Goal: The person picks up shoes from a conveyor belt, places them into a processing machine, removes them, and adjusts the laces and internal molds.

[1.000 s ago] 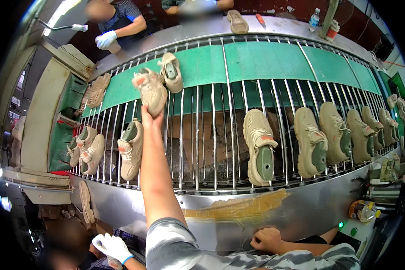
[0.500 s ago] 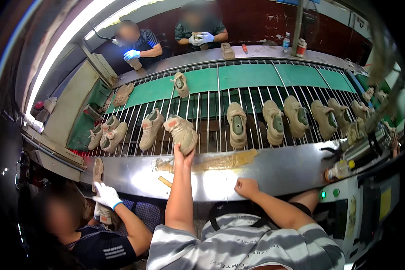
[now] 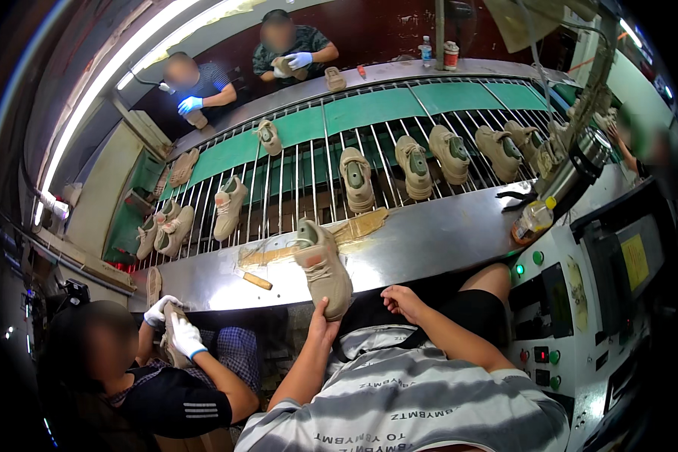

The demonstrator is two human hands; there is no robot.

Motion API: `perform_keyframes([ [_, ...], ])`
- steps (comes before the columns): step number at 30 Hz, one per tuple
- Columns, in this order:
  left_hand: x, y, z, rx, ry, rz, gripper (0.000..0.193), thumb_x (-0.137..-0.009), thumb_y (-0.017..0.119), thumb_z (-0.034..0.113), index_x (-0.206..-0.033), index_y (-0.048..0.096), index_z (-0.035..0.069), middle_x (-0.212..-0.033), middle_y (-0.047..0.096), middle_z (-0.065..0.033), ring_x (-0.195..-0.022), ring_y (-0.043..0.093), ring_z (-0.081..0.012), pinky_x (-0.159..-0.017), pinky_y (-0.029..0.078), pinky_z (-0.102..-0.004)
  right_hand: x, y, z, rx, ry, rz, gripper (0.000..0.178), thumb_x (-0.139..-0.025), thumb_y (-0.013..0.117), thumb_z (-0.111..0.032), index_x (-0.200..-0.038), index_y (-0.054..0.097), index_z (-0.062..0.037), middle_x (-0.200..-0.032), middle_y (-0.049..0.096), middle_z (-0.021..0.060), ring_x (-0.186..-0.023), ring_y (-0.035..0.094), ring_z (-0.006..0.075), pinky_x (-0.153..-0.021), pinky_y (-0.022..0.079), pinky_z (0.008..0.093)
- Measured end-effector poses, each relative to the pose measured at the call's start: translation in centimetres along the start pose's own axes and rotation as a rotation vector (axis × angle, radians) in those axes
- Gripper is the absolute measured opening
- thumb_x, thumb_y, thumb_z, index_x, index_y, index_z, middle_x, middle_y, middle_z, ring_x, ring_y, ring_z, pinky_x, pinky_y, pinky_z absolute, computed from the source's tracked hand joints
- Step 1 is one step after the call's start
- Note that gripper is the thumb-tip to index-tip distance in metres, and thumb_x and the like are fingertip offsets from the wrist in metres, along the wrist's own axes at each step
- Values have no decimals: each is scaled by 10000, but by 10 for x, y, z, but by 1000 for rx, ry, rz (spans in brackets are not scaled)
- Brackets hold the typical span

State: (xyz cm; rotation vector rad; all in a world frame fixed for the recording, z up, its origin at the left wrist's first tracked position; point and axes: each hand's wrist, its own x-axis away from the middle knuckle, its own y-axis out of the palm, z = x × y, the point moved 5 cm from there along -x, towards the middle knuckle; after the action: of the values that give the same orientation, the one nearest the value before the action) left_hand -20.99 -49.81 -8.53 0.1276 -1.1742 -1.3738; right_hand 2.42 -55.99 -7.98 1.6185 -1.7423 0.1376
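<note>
A beige lace-up sneaker (image 3: 327, 273) is in my left hand (image 3: 324, 326), toe toward me and heel toward the conveyor. My fingers grip it by the toe end, and it hangs over the near edge of the metal ledge (image 3: 422, 237). My right hand (image 3: 404, 303) holds nothing; its fingers are loosely bent and a little apart, just off the ledge and right of the sneaker. On the ledge left of the sneaker lies a small tool with a yellowish handle (image 3: 258, 281).
Several beige shoes (image 3: 356, 181) stand on the metal-bar conveyor (image 3: 294, 181). At left, a co-worker's gloved hands (image 3: 184, 335) hold a shoe; two people work across the line. A bottle with a yellow cap (image 3: 533, 221), a steel flask (image 3: 580, 162) and a control box (image 3: 554, 316) are at right.
My left hand has lifted the sneaker off the conveyor and drawn it toward me. My right hand has loosened from a fist. The head view has shifted; the left co-worker now has both hands on a shoe.
</note>
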Motion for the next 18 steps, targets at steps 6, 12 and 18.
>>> perform_keyframes([
  [6,13,7,28,-154,-47,-64,638,-878,610,182,-1418,320,5,-1388,454,-190,-1262,472,-341,-1103,360,-466,10,-18,17,-87,10,-17,140,-880,621,-259,-898,619,-120,-764,592,0,-666,552,102,-611,459,241],
  [12,36,21,27,-265,-180,-104,647,-871,603,212,-1413,329,-13,-1397,448,-194,-1274,467,-332,-1095,369,-462,-13,-7,18,-312,115,-159,170,-936,547,-224,-1035,616,-104,-843,639,36,-690,613,130,-603,484,230],
  [18,58,74,-1,-503,-450,-494,806,-733,694,286,-1420,360,29,-1390,484,-157,-1269,482,-329,-1090,375,-461,-11,-24,-30,-429,-341,-207,538,-957,415,-485,-1262,524,-55,-1208,590,142,-1182,518,280,-1061,355,450],
])
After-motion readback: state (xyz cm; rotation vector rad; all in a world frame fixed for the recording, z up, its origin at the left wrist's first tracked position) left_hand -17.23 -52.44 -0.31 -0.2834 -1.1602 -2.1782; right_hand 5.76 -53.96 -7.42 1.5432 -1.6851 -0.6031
